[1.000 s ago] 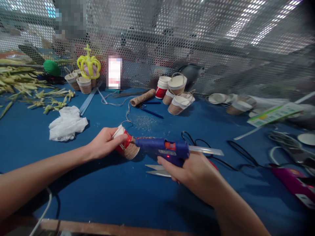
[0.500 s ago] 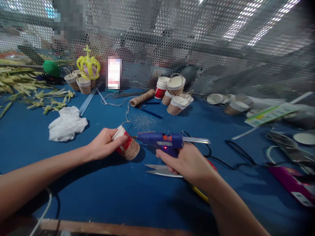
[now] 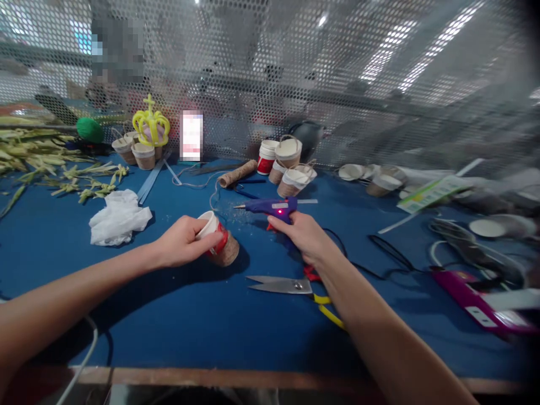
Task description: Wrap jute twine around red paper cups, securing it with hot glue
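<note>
My left hand (image 3: 185, 242) grips a tilted red and white paper cup (image 3: 218, 241), its lower part wound with brown twine (image 3: 228, 253). The white rim points up and to the left. Closed round a blue hot glue gun (image 3: 270, 208) is my right hand (image 3: 301, 228). The gun's nozzle points left, above and apart from the cup; a red light glows on its side and a clear glue stick (image 3: 307, 201) sticks out of the back. Below it lie scissors (image 3: 282, 284) with red and yellow handles, partly under my right forearm.
A twine roll (image 3: 237, 174) lies behind the cup, its strand running toward it. Twine-wrapped cups (image 3: 295, 181) stand near the mesh screen (image 3: 236, 84). White crumpled tissue (image 3: 119, 218) is at left, a purple power strip (image 3: 468, 301) and black cable (image 3: 392, 253) at right.
My right hand has lifted the glue gun up and away from the cup, uncovering more of the scissors. My left hand still holds the cup, now turned slightly. The view has shifted a little.
</note>
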A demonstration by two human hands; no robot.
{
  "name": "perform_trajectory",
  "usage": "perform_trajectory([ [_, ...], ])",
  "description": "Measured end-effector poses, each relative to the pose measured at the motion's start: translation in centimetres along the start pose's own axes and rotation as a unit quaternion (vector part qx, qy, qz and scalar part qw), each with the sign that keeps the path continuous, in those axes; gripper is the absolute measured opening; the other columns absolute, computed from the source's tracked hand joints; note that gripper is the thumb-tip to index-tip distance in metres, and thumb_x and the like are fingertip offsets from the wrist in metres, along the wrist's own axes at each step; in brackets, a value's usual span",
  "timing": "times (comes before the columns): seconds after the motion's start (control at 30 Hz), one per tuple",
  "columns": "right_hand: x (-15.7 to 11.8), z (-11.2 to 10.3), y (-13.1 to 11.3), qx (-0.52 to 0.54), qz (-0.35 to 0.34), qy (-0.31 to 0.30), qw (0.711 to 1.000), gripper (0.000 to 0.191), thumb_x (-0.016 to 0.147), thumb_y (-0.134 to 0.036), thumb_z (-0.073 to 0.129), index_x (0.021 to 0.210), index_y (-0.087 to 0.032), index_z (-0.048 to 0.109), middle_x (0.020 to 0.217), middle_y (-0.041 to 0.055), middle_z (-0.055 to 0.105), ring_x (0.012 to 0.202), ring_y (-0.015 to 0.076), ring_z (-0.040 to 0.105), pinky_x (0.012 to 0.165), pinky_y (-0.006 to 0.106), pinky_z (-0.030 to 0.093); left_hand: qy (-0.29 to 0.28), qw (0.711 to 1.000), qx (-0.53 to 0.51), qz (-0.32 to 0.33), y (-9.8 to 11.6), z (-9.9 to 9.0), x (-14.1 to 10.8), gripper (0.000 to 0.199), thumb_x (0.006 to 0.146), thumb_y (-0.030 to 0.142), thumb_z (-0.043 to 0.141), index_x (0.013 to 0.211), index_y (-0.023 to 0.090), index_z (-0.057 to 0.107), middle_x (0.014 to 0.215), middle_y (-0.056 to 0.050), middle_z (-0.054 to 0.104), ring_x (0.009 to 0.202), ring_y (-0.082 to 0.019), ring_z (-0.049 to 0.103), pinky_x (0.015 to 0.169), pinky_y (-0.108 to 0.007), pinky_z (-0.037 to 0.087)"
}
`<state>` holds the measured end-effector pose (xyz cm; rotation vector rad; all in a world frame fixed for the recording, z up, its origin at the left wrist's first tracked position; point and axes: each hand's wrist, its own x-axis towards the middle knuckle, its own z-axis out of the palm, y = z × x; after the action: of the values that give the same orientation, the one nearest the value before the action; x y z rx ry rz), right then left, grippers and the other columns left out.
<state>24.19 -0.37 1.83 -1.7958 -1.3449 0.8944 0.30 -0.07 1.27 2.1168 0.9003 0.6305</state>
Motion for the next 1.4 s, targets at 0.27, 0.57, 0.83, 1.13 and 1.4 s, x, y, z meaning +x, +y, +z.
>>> perform_trajectory([
  [0.27, 3.3, 1.5, 0.5, -0.068, 0.021, -0.003, 0.997, 0.028, 0.075, -0.035, 0.055, 0.056, -0.016, 0.050, 0.043, -0.0023, 0.048, 0.037, 0.0087, 0.046, 0.041, 0.023, 0.039, 0.014, 0.982, 0.162, 0.092, 1.0, -0.5, 0.7, 0.034, 0.081, 0.034, 0.041, 0.053, 0.015, 0.044, 0.050, 0.005, 0.033, 0.044, -0.006, 0.029, 0.044, -0.022, 0.020],
  [0.57, 3.0, 1.9, -0.9, -0.175, -0.057, 0.063, 0.981, 0.020, 0.073, -0.028, 0.057, 0.058, -0.015, 0.057, 0.077, 0.0126, 0.062, 0.095, 0.0252, 0.052, 0.072, 0.029, 0.038, -0.029, 0.965, 0.195, 0.171, 1.5, -0.6, 0.3, 0.029, 0.082, 0.027, 0.038, 0.058, 0.015, 0.049, 0.057, 0.001, 0.044, 0.055, -0.011, 0.039, 0.054, -0.023, 0.031],
  [0.83, -3.2, 4.8, -4.1, 0.100, -0.111, -0.252, 0.956, 0.047, 0.080, -0.053, 0.035, 0.074, -0.018, 0.066, 0.078, 0.0030, 0.065, 0.077, 0.0127, 0.057, 0.070, 0.024, 0.043, -0.081, 0.967, 0.086, 0.227, 2.5, -0.1, -1.1, 0.025, 0.083, 0.023, 0.038, 0.062, 0.015, 0.049, 0.063, -0.002, 0.052, 0.063, -0.013, 0.042, 0.065, -0.024, 0.036],
  [1.13, -4.6, 3.6, -3.9, 0.304, -0.130, -0.094, 0.939, 0.012, 0.068, -0.029, 0.063, 0.063, -0.017, 0.061, 0.065, -0.0028, 0.059, 0.061, 0.0073, 0.050, 0.059, 0.021, 0.038, -0.074, 0.973, -0.217, -0.034, 1.5, 0.8, -1.3, 0.026, 0.081, 0.034, 0.042, 0.072, 0.011, 0.052, 0.061, 0.003, 0.046, 0.054, -0.008, 0.039, 0.053, -0.020, 0.033],
  [1.4, -4.9, 3.1, -2.9, 0.262, -0.213, -0.004, 0.941, 0.011, 0.073, -0.028, 0.060, 0.067, -0.019, 0.060, 0.061, -0.0037, 0.059, 0.059, 0.0073, 0.052, 0.059, 0.021, 0.042, -0.033, 0.932, -0.329, -0.152, 0.6, 1.7, -0.9, 0.031, 0.078, 0.041, 0.047, 0.071, 0.011, 0.053, 0.060, 0.002, 0.050, 0.051, -0.007, 0.039, 0.049, -0.019, 0.030],
])
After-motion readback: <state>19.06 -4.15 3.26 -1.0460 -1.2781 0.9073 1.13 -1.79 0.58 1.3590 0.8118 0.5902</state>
